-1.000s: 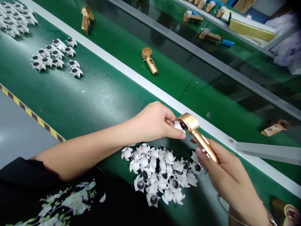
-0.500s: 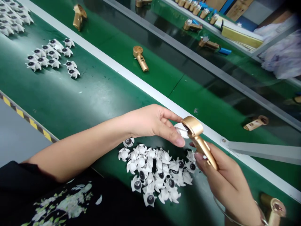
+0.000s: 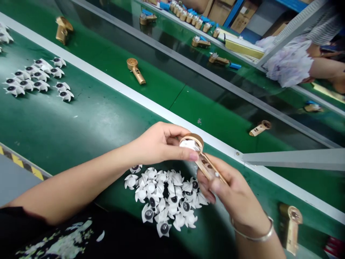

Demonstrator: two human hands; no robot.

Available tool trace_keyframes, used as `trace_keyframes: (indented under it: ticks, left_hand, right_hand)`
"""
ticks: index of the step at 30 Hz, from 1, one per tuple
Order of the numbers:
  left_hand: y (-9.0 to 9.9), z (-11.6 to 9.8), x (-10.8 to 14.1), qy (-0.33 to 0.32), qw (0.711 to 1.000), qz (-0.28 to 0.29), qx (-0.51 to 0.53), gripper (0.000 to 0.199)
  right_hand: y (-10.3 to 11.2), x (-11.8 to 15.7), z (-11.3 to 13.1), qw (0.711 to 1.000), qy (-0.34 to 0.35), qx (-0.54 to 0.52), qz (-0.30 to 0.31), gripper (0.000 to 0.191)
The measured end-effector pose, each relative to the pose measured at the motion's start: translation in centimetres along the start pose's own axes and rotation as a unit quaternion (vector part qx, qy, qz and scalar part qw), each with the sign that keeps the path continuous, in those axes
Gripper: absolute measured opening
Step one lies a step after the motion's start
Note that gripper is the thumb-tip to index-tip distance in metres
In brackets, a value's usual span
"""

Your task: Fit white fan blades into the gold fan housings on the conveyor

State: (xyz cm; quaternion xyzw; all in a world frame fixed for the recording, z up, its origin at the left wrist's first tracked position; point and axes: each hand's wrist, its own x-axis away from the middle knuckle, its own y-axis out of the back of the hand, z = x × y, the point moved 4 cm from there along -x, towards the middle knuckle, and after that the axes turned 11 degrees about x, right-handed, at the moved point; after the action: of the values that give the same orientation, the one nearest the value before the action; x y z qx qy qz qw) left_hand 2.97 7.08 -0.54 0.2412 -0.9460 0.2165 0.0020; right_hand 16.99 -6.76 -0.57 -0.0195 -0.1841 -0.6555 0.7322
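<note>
Head view: right hand [image 3: 237, 190] grips the gold fan casing [image 3: 198, 139] by its handle; left hand [image 3: 155, 145] pinches its ring, white blade wheel [image 3: 188, 144] inside. Advisable: handle steady, wheel square to ring, blades unforced. Loose wheels [image 3: 151, 187] lie just below the grip; white rail [image 3: 151, 103] beyond; green tabletop [image 3: 99, 126] opens leftward.

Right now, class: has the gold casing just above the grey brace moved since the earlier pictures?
Yes: against the bolt on the white rail, the gold casing has shifted left in view.
</note>
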Motion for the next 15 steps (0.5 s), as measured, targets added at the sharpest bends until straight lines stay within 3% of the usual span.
trace_keyframes:
  ticks: [2, 3, 5, 6, 7, 9, 11, 13, 15]
  left_hand:
    - [2.0, -0.8, 0.8, -0.011, 0.992, -0.057, -0.109, 0.056]
    - [3.2, -1.3, 1.5, -0.02, 0.979, -0.09, -0.184, 0.064]
    - [5.3, -2.2, 3.4, -0.017, 0.931, -0.117, -0.345, 0.061]
    - [6.0, -2.2, 4.4, 0.008, 0.91, -0.087, -0.404, 0.053]
    - [6.5, -1.8, 5.3, 0.052, 0.896, -0.045, -0.439, 0.048]
    - [7.1, -0.6, 7.0, 0.128, 0.874, 0.009, -0.469, 0.046]
    - [7.2, 0.6, 7.9, 0.163, 0.86, 0.017, -0.483, 0.046]
    - [7.1, 1.6, 7.9, 0.163, 0.853, -0.007, -0.495, 0.044]
    - [7.0, 2.3, 7.5, 0.145, 0.852, -0.042, -0.501, 0.042]
  right_hand:
    - [1.4, -2.1, 0.2, 0.987, 0.008, 0.136, -0.082, 0.046]
    - [2.6, -3.4, 0.2, 0.957, 0.007, 0.251, -0.146, 0.046]
    - [5.2, -6.5, -0.1, 0.842, -0.007, 0.473, -0.259, 0.05]
    - [6.4, -8.3, -0.6, 0.803, -0.023, 0.526, -0.281, 0.055]
    - [7.5, -10.0, -1.3, 0.786, -0.038, 0.547, -0.286, 0.059]
    - [9.5, -12.7, -2.6, 0.779, -0.06, 0.563, -0.272, 0.061]
    - [11.0, -13.8, -3.2, 0.777, -0.068, 0.572, -0.253, 0.058]
    - [11.8, -12.6, -2.9, 0.777, -0.062, 0.575, -0.249, 0.053]
    - [11.9, -9.3, -2.2, 0.778, -0.046, 0.572, -0.255, 0.045]
